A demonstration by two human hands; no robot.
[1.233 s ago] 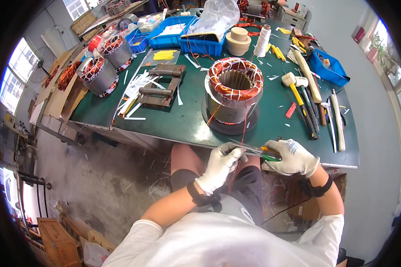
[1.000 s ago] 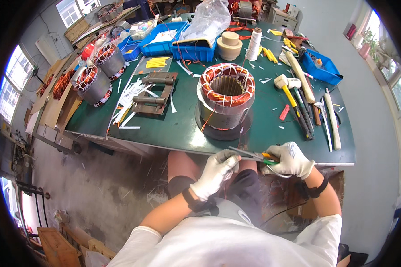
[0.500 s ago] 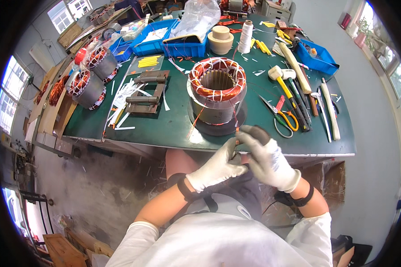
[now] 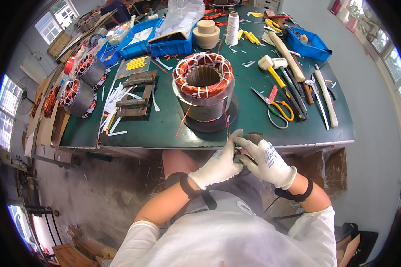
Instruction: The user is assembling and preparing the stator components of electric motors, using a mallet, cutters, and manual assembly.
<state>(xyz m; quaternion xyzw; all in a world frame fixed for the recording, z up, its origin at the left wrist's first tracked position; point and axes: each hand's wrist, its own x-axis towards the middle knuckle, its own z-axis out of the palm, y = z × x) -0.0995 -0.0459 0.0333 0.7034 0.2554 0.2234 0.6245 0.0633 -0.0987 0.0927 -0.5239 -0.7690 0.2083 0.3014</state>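
Observation:
A motor stator (image 4: 203, 107) with a ring of orange copper windings (image 4: 202, 94) laced in white cord stands upright on a dark round plate (image 4: 185, 116) near the table's front edge. A thin orange lead wire (image 4: 228, 127) hangs from its front right side down to my gloved left hand (image 4: 218, 164), whose fingers are closed around its end. My gloved right hand (image 4: 269, 163) is closed too, its fingertips pressed against the left ones just off the table edge. What the right fingers pinch is hidden. Another lead (image 4: 182, 122) dangles at the stator's front left.
Right of the stator lie scissors (image 4: 274, 107), a white-headed mallet (image 4: 274, 71) and wooden sticks (image 4: 286, 53). Left are a metal frame (image 4: 138, 95), white paper strips (image 4: 116, 107) and two more stators (image 4: 79, 102). Blue bins (image 4: 173, 46) and a thread cone (image 4: 232, 29) stand behind.
My right hand has come in and down so its fingertips meet the left hand's. The whole view has shifted slightly, placing the table things further left and up.

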